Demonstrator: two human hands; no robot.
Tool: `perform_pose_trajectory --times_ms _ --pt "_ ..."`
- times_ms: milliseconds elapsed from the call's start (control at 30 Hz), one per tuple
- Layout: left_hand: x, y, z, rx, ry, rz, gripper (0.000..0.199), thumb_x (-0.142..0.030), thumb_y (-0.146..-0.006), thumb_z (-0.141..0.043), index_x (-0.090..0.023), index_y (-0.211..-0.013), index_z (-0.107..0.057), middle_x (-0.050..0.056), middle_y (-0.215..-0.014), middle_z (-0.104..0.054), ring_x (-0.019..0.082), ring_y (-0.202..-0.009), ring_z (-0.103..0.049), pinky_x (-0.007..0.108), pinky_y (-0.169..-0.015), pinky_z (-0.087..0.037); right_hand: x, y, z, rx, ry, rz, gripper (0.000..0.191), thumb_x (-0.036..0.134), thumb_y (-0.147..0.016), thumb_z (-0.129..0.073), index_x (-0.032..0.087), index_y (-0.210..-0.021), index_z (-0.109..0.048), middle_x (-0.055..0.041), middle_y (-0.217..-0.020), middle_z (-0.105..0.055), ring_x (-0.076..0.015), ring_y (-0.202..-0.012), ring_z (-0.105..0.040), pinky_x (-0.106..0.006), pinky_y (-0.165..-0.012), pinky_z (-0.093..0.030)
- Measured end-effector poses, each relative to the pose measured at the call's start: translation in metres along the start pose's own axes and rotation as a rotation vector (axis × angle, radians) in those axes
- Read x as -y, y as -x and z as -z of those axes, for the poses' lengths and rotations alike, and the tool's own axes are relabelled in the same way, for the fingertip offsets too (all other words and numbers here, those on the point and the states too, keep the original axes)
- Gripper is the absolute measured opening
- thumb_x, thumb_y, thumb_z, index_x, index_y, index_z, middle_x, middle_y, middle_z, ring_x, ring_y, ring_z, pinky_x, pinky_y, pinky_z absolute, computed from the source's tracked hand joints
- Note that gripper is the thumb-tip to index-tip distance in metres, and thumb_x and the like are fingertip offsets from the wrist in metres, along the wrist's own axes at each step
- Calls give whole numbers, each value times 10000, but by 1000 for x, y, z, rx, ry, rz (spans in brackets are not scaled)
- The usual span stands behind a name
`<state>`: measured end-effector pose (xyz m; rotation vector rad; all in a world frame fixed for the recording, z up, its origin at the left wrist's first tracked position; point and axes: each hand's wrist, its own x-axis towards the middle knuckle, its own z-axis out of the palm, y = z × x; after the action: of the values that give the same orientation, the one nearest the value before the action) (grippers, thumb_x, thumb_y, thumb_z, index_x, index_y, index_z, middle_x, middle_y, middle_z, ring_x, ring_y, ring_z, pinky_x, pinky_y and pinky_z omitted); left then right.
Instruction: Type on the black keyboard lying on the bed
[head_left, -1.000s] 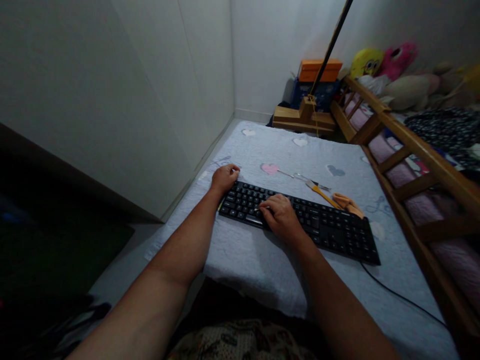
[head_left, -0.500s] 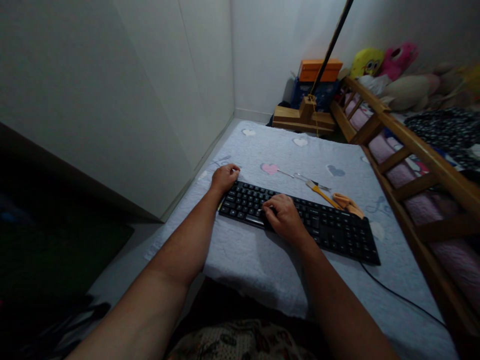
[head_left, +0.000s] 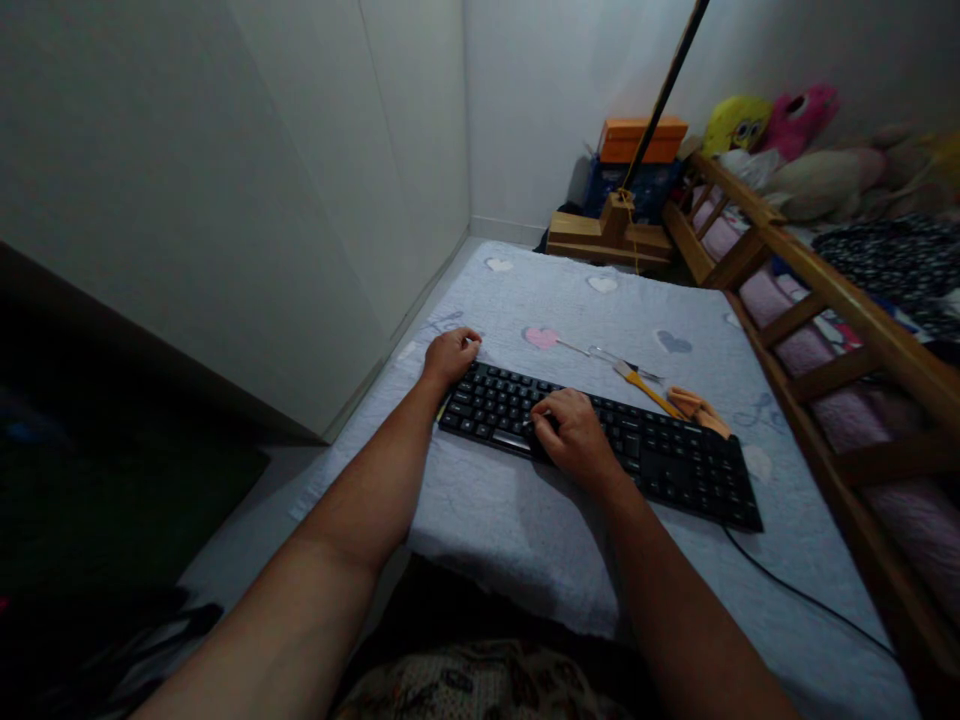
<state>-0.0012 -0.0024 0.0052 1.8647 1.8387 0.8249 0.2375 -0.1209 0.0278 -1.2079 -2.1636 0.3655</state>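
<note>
A black keyboard lies slantwise on the cloth-covered table. My left hand rests at its upper left corner, fingers curled; what they hold, if anything, is hidden. Over the middle keys is my right hand, its fingers bent and pinched together; I cannot make out anything between them. Behind the keyboard lie a brush with a yellow handle, a folded orange-tan cloth and thin metal tools.
A black cable runs from the keyboard to the lower right. Along the right side stands a wooden bed rail. A pale cabinet rises on the left. Beyond the table are a wooden stand and an orange box.
My right hand has shifted slightly to the right over the keys. My left hand stays at the keyboard's corner.
</note>
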Motion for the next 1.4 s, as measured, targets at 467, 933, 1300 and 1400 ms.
perform_pose_trajectory --times_ms 467,933,1300,1400 --pt "2 -1 -1 -5 24 -12 308 -324 -851 -543 -174 -1005 -763 30 -754 -684 169 -704 -578 272 -671 -409 2 1 2 49 -54 53 154 145 -841 -537 201 -726 -624 -40 -742 -648 -208 -795 -564 -363 -818 -379" --pt "0 -1 0 -1 11 1 286 -308 -857 -549 -172 -998 -757 24 -737 -682 171 -705 -585 273 -685 -420 0 1 1 5 -26 12 157 149 -869 -538 210 -773 -647 -52 -793 -674 -222 -842 -583 -378 -850 -398" --pt "-1 0 0 3 4 3 294 -315 -859 -542 -176 -1003 -758 24 -740 -682 171 -714 -594 274 -696 -431 0 -1 1 32 -29 -6 171 185 -931 -547 202 -818 -675 -66 -844 -700 -231 -874 -591 -392 -868 -413" --pt "-1 0 0 2 2 -1 293 -316 -862 -540 -179 -1002 -758 27 -748 -688 173 -719 -596 276 -698 -433 2 -1 0 37 -28 0 171 175 -932 -550 200 -828 -684 -66 -843 -706 -236 -888 -590 -398 -874 -409"
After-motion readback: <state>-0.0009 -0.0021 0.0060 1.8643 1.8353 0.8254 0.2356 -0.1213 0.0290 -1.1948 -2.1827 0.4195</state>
